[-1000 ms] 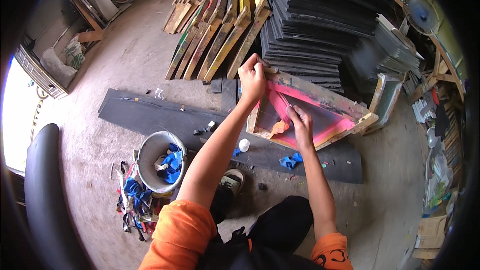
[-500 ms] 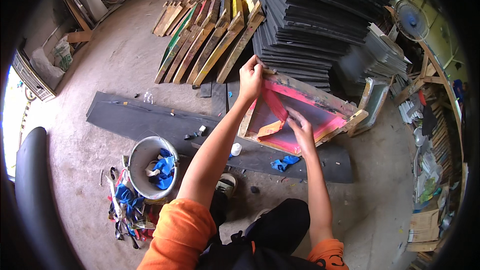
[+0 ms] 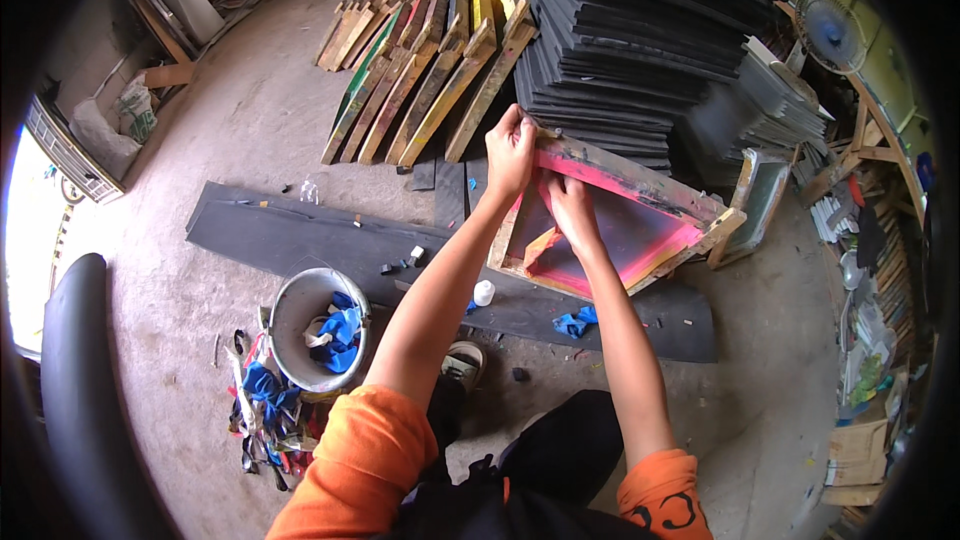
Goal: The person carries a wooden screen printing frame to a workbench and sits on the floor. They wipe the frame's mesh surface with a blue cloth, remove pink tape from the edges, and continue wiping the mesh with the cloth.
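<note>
My left hand (image 3: 511,150) is closed around the upper left corner of a wooden screen-printing frame (image 3: 640,177), which it holds up at a tilt. Bright pink ink lines the frame's inner edges around a greyish mesh (image 3: 627,240). Inside the frame, my right hand (image 3: 570,208) is closed near the upper pink edge, its fingertips partly hidden. A pink-and-orange rag (image 3: 541,246) hangs from it over the mesh. Below the frame lie a small white bottle (image 3: 484,293) and a crumpled blue cloth (image 3: 575,322), on a long black sheet (image 3: 300,230).
A grey bucket (image 3: 294,320) with blue rags stands at left, beside a heap of scraps (image 3: 265,410). Ahead, several wooden frames (image 3: 425,90) lean in a row next to a tall stack of black sheets (image 3: 640,60). Another frame (image 3: 750,202) stands at right; a fan (image 3: 830,32) is beyond.
My right hand has moved up and left across the mesh to the frame's upper pink edge, drawing the rag with it. My left hand keeps its grip on the corner.
</note>
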A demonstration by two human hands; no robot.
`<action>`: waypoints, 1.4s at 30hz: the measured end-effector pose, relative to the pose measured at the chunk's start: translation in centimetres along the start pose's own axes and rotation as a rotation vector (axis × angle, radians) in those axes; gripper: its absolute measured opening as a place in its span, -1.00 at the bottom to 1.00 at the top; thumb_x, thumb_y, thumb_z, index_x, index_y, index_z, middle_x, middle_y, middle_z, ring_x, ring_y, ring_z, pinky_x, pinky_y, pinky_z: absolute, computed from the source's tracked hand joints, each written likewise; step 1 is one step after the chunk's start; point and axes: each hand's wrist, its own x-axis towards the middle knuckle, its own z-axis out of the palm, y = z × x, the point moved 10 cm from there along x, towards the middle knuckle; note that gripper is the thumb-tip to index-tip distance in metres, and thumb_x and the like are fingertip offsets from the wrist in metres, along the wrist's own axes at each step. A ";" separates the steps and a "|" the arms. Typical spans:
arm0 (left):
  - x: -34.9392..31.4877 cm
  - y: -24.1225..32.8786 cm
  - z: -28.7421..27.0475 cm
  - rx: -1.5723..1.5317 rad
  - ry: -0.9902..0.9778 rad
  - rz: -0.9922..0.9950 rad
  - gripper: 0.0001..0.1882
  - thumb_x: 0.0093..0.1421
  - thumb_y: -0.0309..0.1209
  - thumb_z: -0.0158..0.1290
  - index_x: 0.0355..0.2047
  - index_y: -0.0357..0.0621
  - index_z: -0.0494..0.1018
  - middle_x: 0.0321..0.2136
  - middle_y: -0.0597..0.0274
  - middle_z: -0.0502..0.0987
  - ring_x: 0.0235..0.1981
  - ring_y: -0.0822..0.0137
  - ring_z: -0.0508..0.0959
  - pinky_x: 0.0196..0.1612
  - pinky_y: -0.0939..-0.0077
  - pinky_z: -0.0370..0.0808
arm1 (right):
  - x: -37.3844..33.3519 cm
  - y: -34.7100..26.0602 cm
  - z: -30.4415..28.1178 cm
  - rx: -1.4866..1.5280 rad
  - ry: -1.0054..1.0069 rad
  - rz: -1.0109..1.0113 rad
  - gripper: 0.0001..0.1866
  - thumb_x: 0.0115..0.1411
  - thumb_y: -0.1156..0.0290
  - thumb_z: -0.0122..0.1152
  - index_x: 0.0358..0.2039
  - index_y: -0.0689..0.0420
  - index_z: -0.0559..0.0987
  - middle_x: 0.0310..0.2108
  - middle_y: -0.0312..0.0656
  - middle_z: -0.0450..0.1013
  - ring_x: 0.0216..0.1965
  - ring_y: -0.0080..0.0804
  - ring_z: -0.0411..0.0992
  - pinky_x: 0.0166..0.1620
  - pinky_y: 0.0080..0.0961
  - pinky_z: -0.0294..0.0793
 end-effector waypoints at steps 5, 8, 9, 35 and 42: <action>-0.8 1.4 -2.0 0.281 0.119 0.084 -0.70 0.21 -0.38 -0.25 -0.59 -0.31 0.26 -0.81 0.11 0.14 -0.75 0.43 0.15 -0.64 0.41 0.17 | -1.1 -0.6 1.6 -0.012 -0.174 0.242 -0.66 0.20 0.21 -0.12 -0.32 0.27 0.44 -0.43 0.21 0.40 -0.32 0.16 0.39 -0.29 -0.15 0.34; -0.7 1.5 -2.0 0.257 0.150 0.099 -0.66 0.24 -0.39 -0.32 -0.61 -0.32 0.28 -0.83 0.07 0.12 -0.80 0.34 0.17 -0.65 0.39 0.16 | -1.0 -0.8 1.1 0.087 -0.172 0.255 -0.64 0.21 0.19 -0.13 -0.30 0.28 0.44 -0.41 0.21 0.40 -0.31 0.16 0.38 -0.29 -0.16 0.33; -0.7 1.5 -2.1 0.262 0.143 0.101 -0.64 0.25 -0.38 -0.33 -0.61 -0.32 0.28 -0.83 0.07 0.13 -0.80 0.32 0.17 -0.65 0.39 0.16 | -1.2 -0.8 1.2 0.090 -0.195 0.265 -0.63 0.22 0.18 -0.13 -0.29 0.27 0.44 -0.40 0.20 0.40 -0.30 0.15 0.39 -0.29 -0.18 0.33; 1.8 -3.8 1.9 0.335 0.088 -0.076 -0.58 0.22 -0.21 -0.28 -0.57 -0.36 0.29 -0.69 -0.24 0.24 -0.66 -0.14 0.27 -0.53 0.17 0.22 | -7.7 4.2 -11.0 -0.228 -0.027 0.276 -0.63 0.26 0.21 -0.14 -0.34 0.31 0.44 -0.57 0.13 0.34 -0.56 -0.01 0.29 -0.41 -0.24 0.27; 2.1 -3.2 0.4 0.330 0.157 -0.079 -0.60 0.20 -0.26 -0.29 -0.64 -0.34 0.22 -0.76 -0.08 0.17 -0.72 0.17 0.17 -0.55 0.26 0.18 | -8.3 2.2 -10.9 -0.174 0.080 0.159 -0.69 0.29 0.27 -0.21 -0.31 0.29 0.37 -0.55 0.09 0.31 -0.52 0.01 0.28 -0.40 -0.24 0.24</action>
